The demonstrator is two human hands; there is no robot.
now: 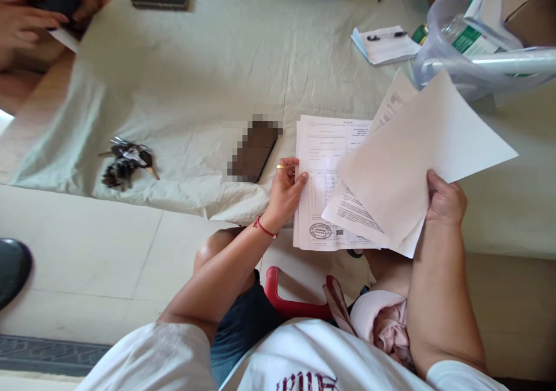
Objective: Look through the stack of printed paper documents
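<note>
My left hand (286,191), with a ring and a red bracelet, is closed on the left edge of a stack of printed forms (319,153) that bears an oval stamp near its bottom. My right hand (445,198) pinches a few loose paper sheets (417,136) by their lower edge, thumb on top. These sheets are fanned out at an angle and cover the right part of the forms. The top sheet shows a blank side; printed text peeks out beneath it. Left of my left hand a phone (256,150), blurred over, lies on the tablecloth.
A bunch of keys (130,162) and a dark oblong case (160,0) lie on the cloth-covered table (208,78). Back right stand a clear plastic basket (438,37) and a notepad (388,46) with pens. Another person's hands (26,17) hold a dark object at upper left.
</note>
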